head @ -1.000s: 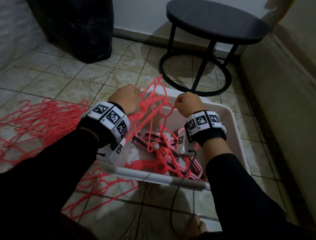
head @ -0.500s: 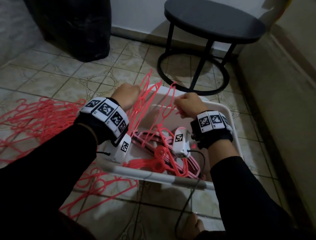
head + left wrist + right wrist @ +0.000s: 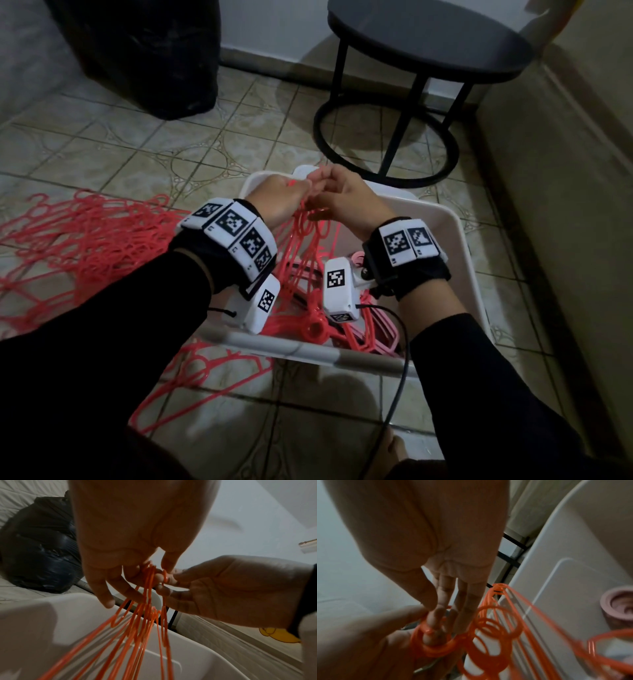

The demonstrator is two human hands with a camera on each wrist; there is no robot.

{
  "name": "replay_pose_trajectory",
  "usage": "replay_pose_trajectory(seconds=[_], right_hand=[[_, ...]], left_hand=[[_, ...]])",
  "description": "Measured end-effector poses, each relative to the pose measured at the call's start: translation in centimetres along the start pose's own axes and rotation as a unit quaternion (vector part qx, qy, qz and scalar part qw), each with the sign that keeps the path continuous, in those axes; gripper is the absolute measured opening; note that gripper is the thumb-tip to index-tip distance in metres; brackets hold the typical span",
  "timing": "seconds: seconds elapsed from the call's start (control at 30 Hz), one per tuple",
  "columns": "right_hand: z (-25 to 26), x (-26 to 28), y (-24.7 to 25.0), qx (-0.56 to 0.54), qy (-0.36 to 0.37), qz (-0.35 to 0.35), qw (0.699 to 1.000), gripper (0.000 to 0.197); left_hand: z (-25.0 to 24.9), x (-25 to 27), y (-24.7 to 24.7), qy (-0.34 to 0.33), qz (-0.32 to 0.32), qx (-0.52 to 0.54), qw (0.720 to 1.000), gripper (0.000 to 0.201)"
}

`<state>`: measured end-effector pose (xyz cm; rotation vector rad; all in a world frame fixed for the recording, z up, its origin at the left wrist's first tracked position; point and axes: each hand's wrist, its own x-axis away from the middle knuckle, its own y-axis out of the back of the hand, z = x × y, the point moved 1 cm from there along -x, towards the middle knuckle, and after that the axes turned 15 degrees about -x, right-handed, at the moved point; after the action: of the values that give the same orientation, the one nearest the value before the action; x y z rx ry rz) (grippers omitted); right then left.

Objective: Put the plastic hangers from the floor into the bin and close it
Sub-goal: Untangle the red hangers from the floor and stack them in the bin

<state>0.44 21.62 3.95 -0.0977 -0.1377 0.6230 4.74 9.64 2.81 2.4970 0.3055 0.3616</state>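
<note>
Both hands are now meeting over the far rim of the bin (image 3: 455, 240), having closed in from either side of it. Left hand (image 3: 277, 202) is gripping the hook ends of a bunch of red hangers (image 3: 301, 260), fingers curled round them; right hand (image 3: 346, 202) is pinching and threading its fingers through the same hooks, apparently gathering or untangling them. Bunch is hanging down into the bin, lower ends among those already inside. Step in hand, as judged: loading this bunch. Next move is calling for the hooks to be freed and the bunch lowered flat. Bin is holding red hangers plus a few pink hangers (image 3: 373, 337) near the front wall. Many hangers on the floor (image 3: 78, 246) are still lying left of the bin, so loading is far from done; lid not identifiable here.
</note>
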Motion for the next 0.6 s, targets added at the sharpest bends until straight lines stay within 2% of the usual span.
replay_pose_trajectory(seconds=[0.1,0.17,0.23,0.3,0.37,0.43,0.5,0.53,0.57,0.6], right_hand=[[0.6,0.2,0.8,0.058,0.020,0.042,0.997,0.033],[1.3,0.3,2.0,0.069,0.010,0.028,0.997,0.033],[0.8,-0.1,4.5,0.079,-0.005,-0.056,0.995,0.030],[-0.7,-0.6,8.1,0.124,-0.046,-0.166,0.977,0.027],[-3.1,-0.4,10.7,0.230,-0.140,-0.197,0.943,0.021],[-7.4,0.0,14.3,0.331,-0.243,-0.153,0.899,0.006],[-15.2,-2.3,20.8,0.451,-0.323,-0.097,0.826,0.009],[-17.7,-2.8,22.3,0.505,-0.343,-0.069,0.789,0.022],[-18.6,-2.7,21.9,0.535,-0.355,-0.048,0.765,0.039],[-17.5,-1.8,20.4,0.563,-0.344,-0.029,0.751,0.045]], left_hand=[[0.1,0.0,0.3,-0.004,0.002,-0.003,1.000,0.037],[0.1,-0.1,0.3,-0.010,0.019,-0.007,1.000,0.035],[0.3,-0.3,0.2,-0.013,0.022,-0.021,0.999,0.035],[0.8,-0.6,0.1,-0.013,0.013,-0.012,1.000,0.035],[1.1,-0.6,0.2,-0.007,0.011,0.009,1.000,0.034],[1.2,-0.6,0.1,-0.002,0.020,0.021,1.000,0.034],[1.3,-0.6,0.2,-0.004,0.021,0.007,1.000,0.036],[1.5,-0.7,0.3,-0.006,0.013,-0.004,1.000,0.038],[1.6,-0.7,0.4,-0.006,0.005,-0.014,1.000,0.040],[1.6,-0.8,0.4,-0.004,0.000,-0.017,1.000,0.040]])
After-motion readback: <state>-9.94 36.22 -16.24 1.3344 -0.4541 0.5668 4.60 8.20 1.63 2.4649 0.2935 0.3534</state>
